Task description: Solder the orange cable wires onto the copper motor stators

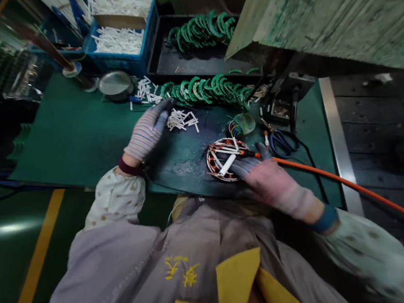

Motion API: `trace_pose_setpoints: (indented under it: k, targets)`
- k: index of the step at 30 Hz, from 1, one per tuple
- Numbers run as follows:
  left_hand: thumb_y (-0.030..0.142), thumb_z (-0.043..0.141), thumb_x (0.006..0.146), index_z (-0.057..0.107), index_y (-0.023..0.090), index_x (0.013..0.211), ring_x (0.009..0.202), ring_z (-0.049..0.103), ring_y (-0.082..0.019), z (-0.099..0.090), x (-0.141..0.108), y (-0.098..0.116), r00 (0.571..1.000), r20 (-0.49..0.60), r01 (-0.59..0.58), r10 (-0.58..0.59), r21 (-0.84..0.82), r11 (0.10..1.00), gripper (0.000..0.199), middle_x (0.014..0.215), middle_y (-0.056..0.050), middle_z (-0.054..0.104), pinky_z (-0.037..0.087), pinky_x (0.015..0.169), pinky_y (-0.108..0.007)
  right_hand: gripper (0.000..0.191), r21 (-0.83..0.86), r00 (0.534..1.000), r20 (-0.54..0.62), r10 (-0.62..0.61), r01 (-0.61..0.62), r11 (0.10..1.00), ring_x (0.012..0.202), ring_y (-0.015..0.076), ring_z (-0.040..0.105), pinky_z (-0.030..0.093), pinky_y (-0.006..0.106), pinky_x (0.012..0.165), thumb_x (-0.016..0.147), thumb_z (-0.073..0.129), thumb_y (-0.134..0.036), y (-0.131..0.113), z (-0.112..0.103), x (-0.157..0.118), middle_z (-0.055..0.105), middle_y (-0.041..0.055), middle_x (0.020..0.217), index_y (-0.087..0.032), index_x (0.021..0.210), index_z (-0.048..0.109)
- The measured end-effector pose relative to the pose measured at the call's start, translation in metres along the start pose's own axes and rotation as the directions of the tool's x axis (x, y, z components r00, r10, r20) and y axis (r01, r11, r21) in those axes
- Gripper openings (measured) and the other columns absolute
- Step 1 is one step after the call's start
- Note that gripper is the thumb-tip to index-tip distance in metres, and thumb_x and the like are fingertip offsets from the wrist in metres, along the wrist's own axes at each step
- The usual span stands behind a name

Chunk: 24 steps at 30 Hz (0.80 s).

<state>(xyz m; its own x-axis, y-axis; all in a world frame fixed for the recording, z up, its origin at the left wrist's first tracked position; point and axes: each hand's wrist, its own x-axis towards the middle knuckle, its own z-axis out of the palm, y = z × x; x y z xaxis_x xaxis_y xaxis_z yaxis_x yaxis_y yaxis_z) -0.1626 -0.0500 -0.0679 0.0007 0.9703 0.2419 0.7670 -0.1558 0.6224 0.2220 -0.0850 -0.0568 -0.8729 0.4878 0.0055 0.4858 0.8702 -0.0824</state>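
My left hand (pixel 147 130), in a striped glove with grey fingertips, reaches to the left edge of a small pile of white tubes (pixel 181 119). Its fingers are bunched, and anything between them is too small to make out. My right hand (pixel 272 177), gloved in pink and grey, lies at the right side of a round copper-wound coil (pixel 211 162). White sleeves (pixel 228 165) rest across the coil. An orange cable (pixel 313 170) runs from a dark tool tip over the coil, past my right hand; whether the fingers grip it is unclear.
Green curved parts (pixel 209 90) lie in a row behind the coil, with more in a black tray (pixel 192 66). Blue bins (pixel 122 61) of white tubes stand back left. Blue-handled scissors (pixel 283 143) and a metal stand (pixel 293 87) are at right.
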Motion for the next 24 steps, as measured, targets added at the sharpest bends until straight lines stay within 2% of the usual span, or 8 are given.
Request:
trace_pose_setpoints:
  k: [3,5,7,10,14,19,22,24]
  targets:
    - [0.051,0.052,0.112,0.078,0.018,0.149,0.137,0.074,-0.031,0.010,-0.028,0.029,0.974,0.221,0.063,-0.045,-0.077,0.995,0.055,0.146,-0.010,0.080,0.053,0.127,-0.046,0.046,-0.026,0.990,0.118,0.078,-0.075,0.997,0.115,0.0341,0.073,0.045,0.058,0.109,0.105,0.058,-0.011,-0.002,0.021,0.010,0.083,0.0189,0.132,-0.020,0.146,0.076]
    - [0.052,0.054,0.111,0.082,0.019,0.142,0.126,0.078,-0.031,0.011,-0.042,0.045,0.931,0.359,0.112,-0.066,-0.109,0.988,0.053,0.136,-0.008,0.084,0.057,0.121,-0.044,0.046,-0.015,0.988,0.128,0.084,-0.082,0.996,0.122,0.0357,0.072,0.046,0.057,0.106,0.107,0.058,-0.014,-0.001,0.026,0.013,0.081,0.0197,0.141,-0.022,0.150,0.074]
    - [0.054,0.054,0.111,0.084,0.021,0.139,0.120,0.080,-0.031,0.012,-0.054,0.055,0.901,0.429,0.128,-0.061,-0.130,0.983,0.053,0.131,-0.007,0.086,0.060,0.115,-0.043,0.047,0.000,0.991,0.117,0.068,-0.068,0.998,0.127,0.0365,0.071,0.045,0.056,0.106,0.109,0.060,-0.018,0.000,0.026,0.012,0.078,0.0190,0.149,-0.023,0.154,0.072]
    - [0.053,0.053,0.113,0.084,0.023,0.141,0.118,0.080,-0.031,0.019,-0.064,0.062,0.915,0.403,0.085,-0.030,-0.119,0.989,0.051,0.130,-0.007,0.086,0.060,0.111,-0.042,0.046,0.007,0.992,0.106,0.064,-0.065,0.998,0.132,0.0366,0.070,0.044,0.057,0.109,0.111,0.060,-0.023,0.001,0.023,0.008,0.077,0.0189,0.152,-0.023,0.156,0.071]
    - [0.054,0.058,0.112,0.086,0.025,0.138,0.112,0.080,-0.031,0.034,-0.068,0.058,0.950,0.311,0.049,-0.025,-0.070,0.996,0.048,0.122,-0.008,0.086,0.060,0.106,-0.042,0.049,0.021,0.994,0.079,0.077,-0.078,0.997,0.134,0.0358,0.069,0.040,0.060,0.116,0.111,0.058,-0.024,-0.002,0.025,0.006,0.076,0.0178,0.154,-0.022,0.159,0.068]
    - [0.056,0.063,0.112,0.086,0.025,0.137,0.110,0.081,-0.027,0.036,-0.071,0.047,0.946,0.323,0.103,0.001,-0.305,0.947,0.046,0.124,-0.007,0.086,0.060,0.106,-0.036,0.054,0.034,0.994,0.040,0.098,-0.100,0.994,0.137,0.0368,0.066,0.040,0.057,0.113,0.106,0.063,-0.021,-0.005,0.030,0.004,0.076,0.0169,0.155,-0.021,0.159,0.068]
    - [0.052,0.061,0.113,0.087,0.030,0.134,0.113,0.080,-0.028,0.023,-0.077,0.046,0.937,0.350,0.032,-0.001,-0.083,0.996,0.040,0.124,-0.005,0.086,0.060,0.101,-0.037,0.051,0.050,0.995,0.027,0.095,-0.096,0.994,0.137,0.0364,0.066,0.038,0.057,0.114,0.106,0.065,-0.023,-0.005,0.031,0.003,0.074,0.0164,0.158,-0.023,0.157,0.069]
    - [0.050,0.057,0.115,0.087,0.032,0.136,0.114,0.079,-0.029,0.013,-0.082,0.046,0.951,0.307,0.013,-0.042,0.097,0.995,0.040,0.125,-0.004,0.085,0.060,0.098,-0.038,0.049,0.047,0.994,0.030,0.109,-0.110,0.993,0.136,0.0361,0.065,0.037,0.057,0.115,0.107,0.063,-0.024,-0.005,0.031,0.005,0.073,0.0169,0.159,-0.024,0.156,0.070]
